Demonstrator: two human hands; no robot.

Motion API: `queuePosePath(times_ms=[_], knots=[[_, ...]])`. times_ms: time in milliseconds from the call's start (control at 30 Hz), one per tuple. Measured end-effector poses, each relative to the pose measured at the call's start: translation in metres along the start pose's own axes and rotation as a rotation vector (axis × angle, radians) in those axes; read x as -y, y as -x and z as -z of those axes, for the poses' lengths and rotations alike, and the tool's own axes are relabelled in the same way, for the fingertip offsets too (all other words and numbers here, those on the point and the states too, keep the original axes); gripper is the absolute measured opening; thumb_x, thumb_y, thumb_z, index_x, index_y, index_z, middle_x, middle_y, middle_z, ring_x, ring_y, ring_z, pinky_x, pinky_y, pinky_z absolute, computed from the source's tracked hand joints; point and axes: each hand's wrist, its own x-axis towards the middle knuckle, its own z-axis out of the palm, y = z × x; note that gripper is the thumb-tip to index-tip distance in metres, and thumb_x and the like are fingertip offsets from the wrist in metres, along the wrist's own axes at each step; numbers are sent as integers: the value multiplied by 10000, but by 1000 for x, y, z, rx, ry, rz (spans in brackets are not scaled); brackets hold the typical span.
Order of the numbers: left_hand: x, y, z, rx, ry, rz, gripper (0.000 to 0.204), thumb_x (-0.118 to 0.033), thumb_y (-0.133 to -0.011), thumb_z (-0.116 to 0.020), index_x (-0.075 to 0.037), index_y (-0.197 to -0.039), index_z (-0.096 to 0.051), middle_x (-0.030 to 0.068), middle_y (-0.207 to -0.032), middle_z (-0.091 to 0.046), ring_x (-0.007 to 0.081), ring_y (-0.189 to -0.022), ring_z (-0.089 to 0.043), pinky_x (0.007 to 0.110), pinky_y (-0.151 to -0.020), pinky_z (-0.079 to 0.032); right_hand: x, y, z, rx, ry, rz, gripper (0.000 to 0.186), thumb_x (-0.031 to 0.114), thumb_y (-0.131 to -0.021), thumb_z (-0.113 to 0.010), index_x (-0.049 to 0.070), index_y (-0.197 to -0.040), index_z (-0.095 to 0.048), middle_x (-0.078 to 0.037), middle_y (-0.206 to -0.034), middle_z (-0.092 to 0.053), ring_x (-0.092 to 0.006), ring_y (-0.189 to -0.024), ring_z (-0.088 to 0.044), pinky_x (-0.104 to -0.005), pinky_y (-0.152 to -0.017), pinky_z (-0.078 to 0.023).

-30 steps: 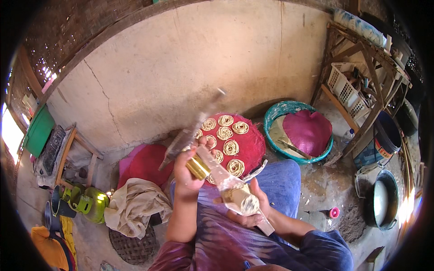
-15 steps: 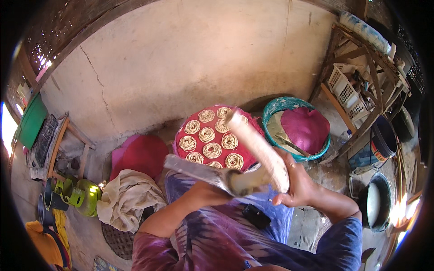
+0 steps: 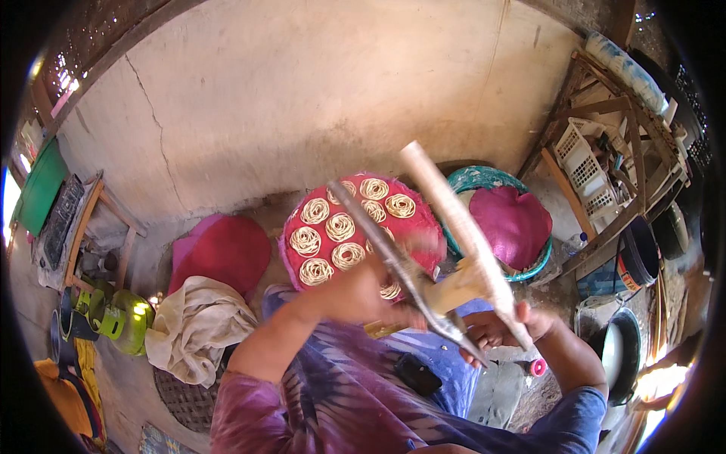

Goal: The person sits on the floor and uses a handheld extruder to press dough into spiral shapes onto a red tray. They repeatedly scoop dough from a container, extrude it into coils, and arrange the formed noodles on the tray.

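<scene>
1. While the purple and blue tie-dyed garment [image 3: 325, 393] fills the bottom centre of the frame, a black object [image 3: 418, 374] lies on the lap, just right of centre.
2. Near the middle of the frame, the left hand [image 3: 367, 291] is smeared by motion beside the dark bar of a wooden tool [image 3: 454, 284]; I cannot tell whether its grip is open or closed. A gold-coloured piece [image 3: 382, 330] shows just below it, perhaps held, though the blur makes that unsure.
3. Right of centre, the right hand [image 3: 514, 325] has its grip closed around the lower end of the tool.
4. The tool slants from upper left to lower right across the centre: one dark bar, one pale bar, and a yellowish block between them.
5. Behind it, at the centre, a round red mat [image 3: 426, 219] carries pale noodle-like coils [image 3: 339, 227], partly covered by the tool and the left hand.
6. Just right of the mat stands a teal basin [image 3: 484, 174] with a magenta sheet [image 3: 514, 227] in it.
7. At lower left, a cream cloth [image 3: 198, 329] lies near a green gas cylinder [image 3: 128, 321].
8. Farthest back, a cracked beige wall [image 3: 325, 98] spans the upper frame; a white crate [image 3: 586, 170] sits in a wooden rack at upper right.
</scene>
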Motion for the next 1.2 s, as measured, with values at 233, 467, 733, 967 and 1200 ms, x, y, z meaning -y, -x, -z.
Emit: queuePosePath(times_ms=[233,467,733,967,1200], knots=[[21,-119,74,-145,1292,-207,961,-781,-907,-270,31,-1395,-438,221,-1328,-552,413,-1266,-497,504,-1091,-390,45,3,45,-139,-37,-87,1310,974,-688,-342,-83,-1459,-279,-370,-1154,-587,-391,-999,-651,-443,-830,-526],[184,-139,68,-438,1621,-281,603,-588,-923,-506,-37,-1158,-580,96,-1089,-623,286,-1089,-577,435,-1054,-402,81,-20,78,-654,157,-358,1071,880,-817,-339,-53,-1333,-439,-260,-931,-658,-289,-744,-694,-361,-637,-563],[191,-117,95,-412,1527,-508,583,-629,-933,-433,-79,-1047,-588,76,-990,-609,261,-1003,-573,415,-937,-477,94,-47,63,-636,413,-403,844,754,-940,-286,-11,-1199,-531,-156,-835,-648,-226,-681,-666,-331,-572,-539],[167,-131,76,-540,1496,-462,569,-636,-945,-389,-102,-1031,-565,56,-939,-587,254,-972,-551,408,-920,-448,112,-29,42,-771,486,-336,732,680,-981,-325,16,-1145,-584,-138,-821,-640,-211,-684,-652,-321,-593,-534],[152,-116,95,-401,1464,-415,594,-667,-927,-379,-113,-1017,-575,45,-936,-604,250,-975,-556,403,-904,-453,96,-36,36,-731,477,-284,764,718,-959,-324,18,-975,-631,-105,-747,-629,-182,-619,-634,-304,-542,-518]])
